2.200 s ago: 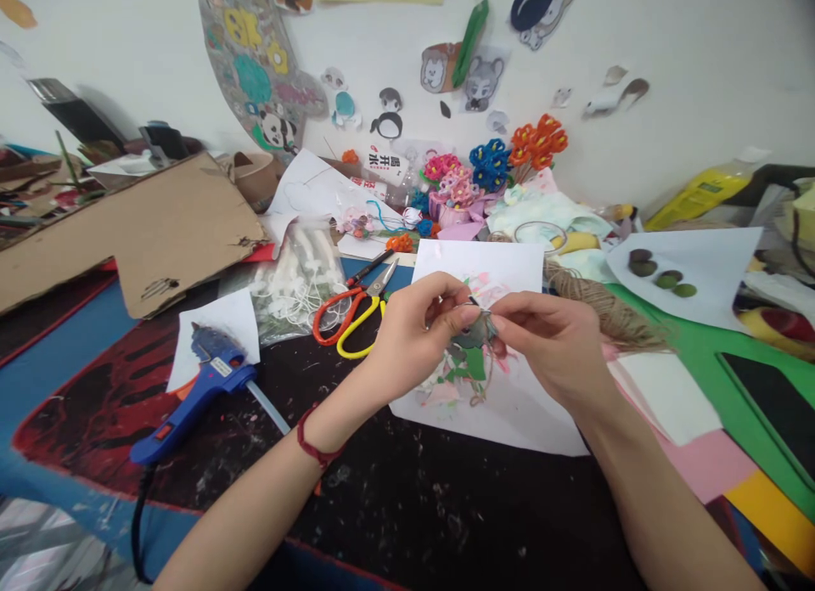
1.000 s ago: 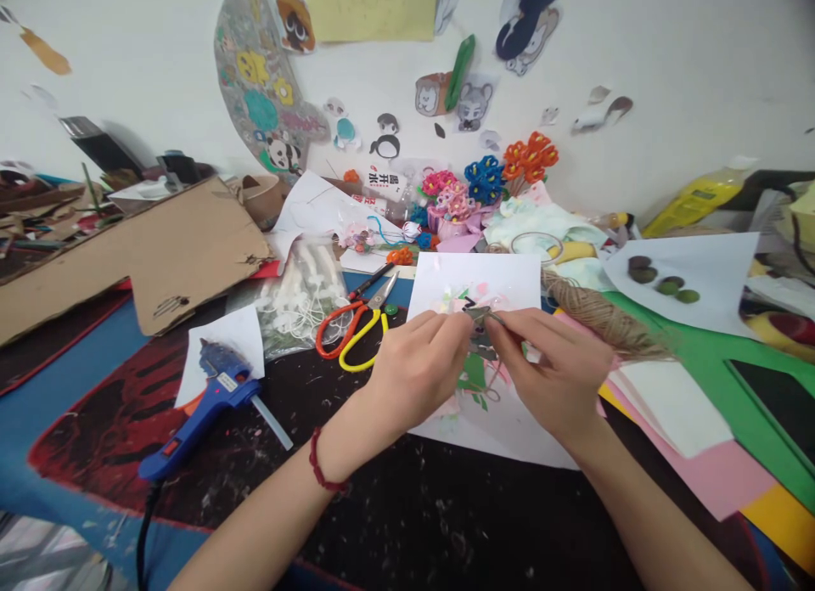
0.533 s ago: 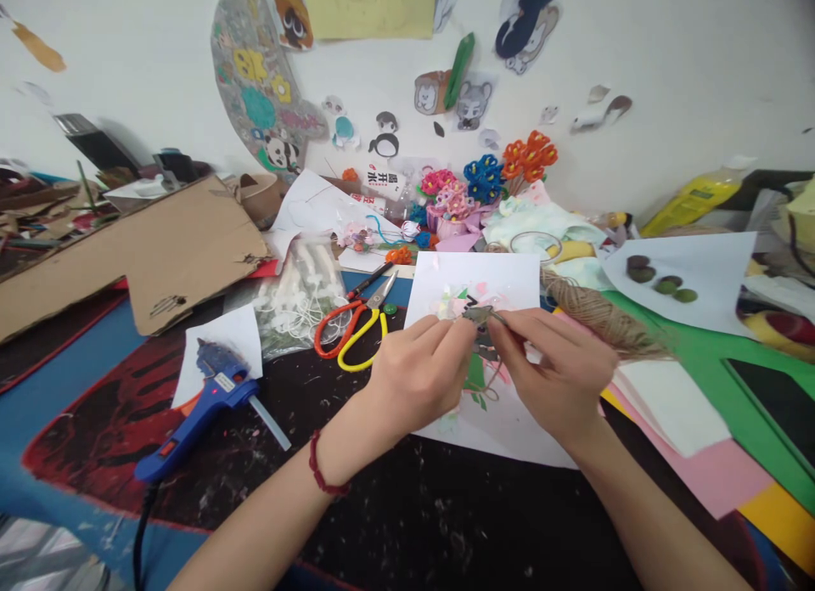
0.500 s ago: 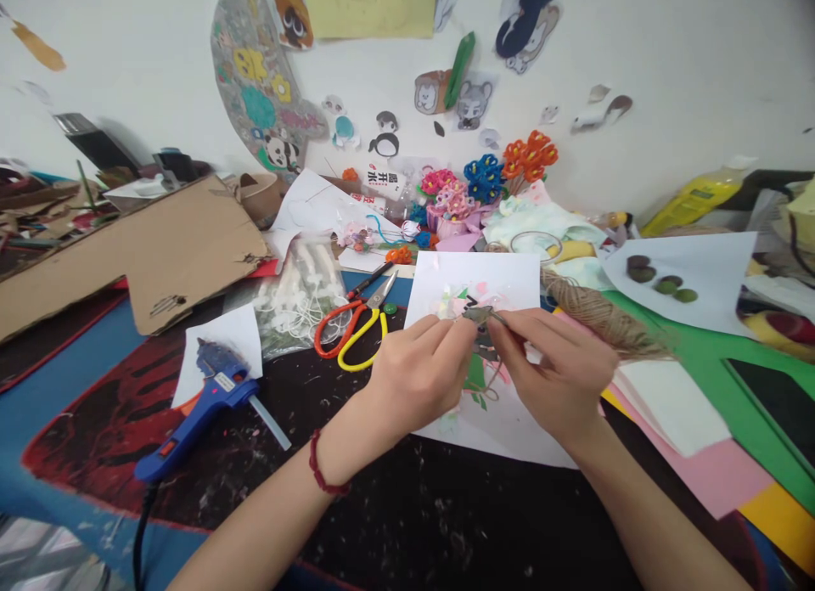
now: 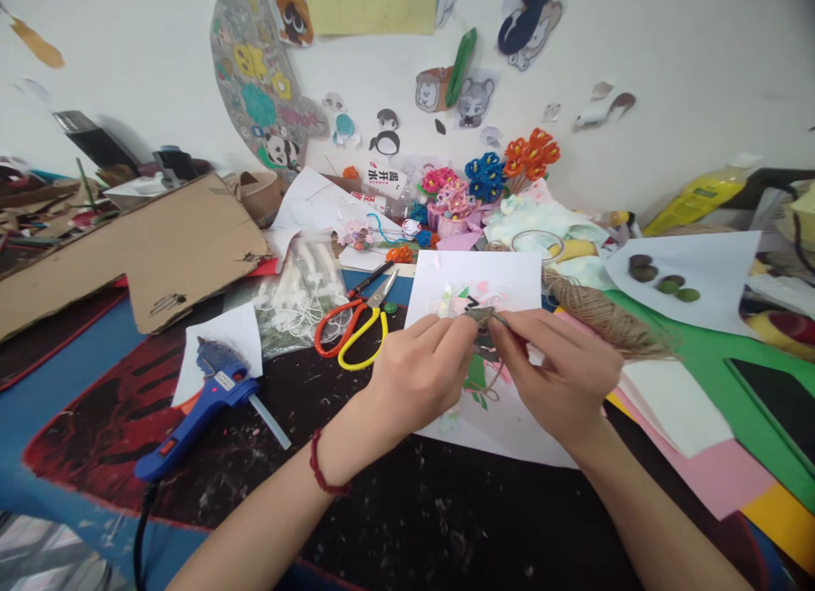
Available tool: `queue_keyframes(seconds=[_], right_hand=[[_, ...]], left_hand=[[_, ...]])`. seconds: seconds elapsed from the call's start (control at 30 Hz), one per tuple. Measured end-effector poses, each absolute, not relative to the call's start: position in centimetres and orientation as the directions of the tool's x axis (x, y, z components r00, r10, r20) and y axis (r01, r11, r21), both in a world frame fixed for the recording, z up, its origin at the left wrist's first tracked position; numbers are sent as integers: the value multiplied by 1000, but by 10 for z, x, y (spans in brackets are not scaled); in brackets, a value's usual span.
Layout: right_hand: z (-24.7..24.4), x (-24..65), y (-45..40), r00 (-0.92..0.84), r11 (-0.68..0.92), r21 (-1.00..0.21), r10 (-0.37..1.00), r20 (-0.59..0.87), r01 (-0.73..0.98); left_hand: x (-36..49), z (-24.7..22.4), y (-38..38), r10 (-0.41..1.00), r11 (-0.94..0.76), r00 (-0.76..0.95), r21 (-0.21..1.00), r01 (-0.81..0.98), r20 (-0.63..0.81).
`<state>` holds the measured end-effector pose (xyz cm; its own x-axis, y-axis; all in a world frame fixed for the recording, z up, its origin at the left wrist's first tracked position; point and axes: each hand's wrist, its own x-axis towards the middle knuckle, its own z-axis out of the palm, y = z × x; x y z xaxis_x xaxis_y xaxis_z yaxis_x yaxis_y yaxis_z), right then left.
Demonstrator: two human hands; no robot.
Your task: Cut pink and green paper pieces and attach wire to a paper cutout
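Over a white sheet of paper, my left hand and my right hand meet, both closed. Their fingertips pinch a small grey-green piece, whose kind I cannot make out. A thin strand of twine curls below the fingers, between the hands. Scraps of green paper and pink bits lie on the sheet beneath. Left of my left hand rest scissors with one red and one yellow handle. My fingers partly hide the held piece.
A blue hot glue gun lies at the left with its cord. Behind are a bag of white cords, cardboard and handmade flowers. To the right are a twine skein, coloured paper and a phone.
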<state>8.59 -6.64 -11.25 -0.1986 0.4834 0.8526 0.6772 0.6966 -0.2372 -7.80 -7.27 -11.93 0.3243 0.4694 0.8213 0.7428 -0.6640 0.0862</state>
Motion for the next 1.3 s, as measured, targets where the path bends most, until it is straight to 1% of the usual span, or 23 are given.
queue_keyframes(seconds=[0.27,0.4,0.5,0.63,0.73,0.83,0.93,1.0,1.03,1.1,1.3], right_hand=[[-112,85,-67,-201,702,-224,469,860,676],[-113,85,-66,-216,709,-189,440,872,679],[-115,86,-65,-245,709,-127,398,884,693],[-118,87,-64,-313,689,28,292,904,724],[-118,88,-64,-356,675,119,224,907,728],[-118,88,-64,-392,672,176,183,901,719],[-117,88,-64,-398,660,214,141,906,720],[-116,88,-64,-400,652,225,131,907,725],[-116,88,-64,-401,651,227,130,907,724],[-115,88,-65,-406,663,224,131,905,714],[-114,91,-66,-408,728,157,181,895,668]], left_hand=[[-78,-118,-74,473,-676,317,107,729,822],[-78,-120,-75,486,-671,324,108,734,811],[-77,-120,-76,488,-662,335,92,744,806],[-75,-120,-79,507,-654,326,109,749,798],[-73,-119,-82,537,-673,310,178,718,784],[-71,-117,-85,590,-689,261,309,655,764],[-70,-115,-87,639,-690,219,425,586,737],[-71,-113,-87,657,-691,217,461,557,722],[-71,-113,-87,656,-696,229,460,551,719],[-74,-112,-85,629,-717,269,409,564,730],[-80,-112,-81,445,-761,442,69,645,779]])
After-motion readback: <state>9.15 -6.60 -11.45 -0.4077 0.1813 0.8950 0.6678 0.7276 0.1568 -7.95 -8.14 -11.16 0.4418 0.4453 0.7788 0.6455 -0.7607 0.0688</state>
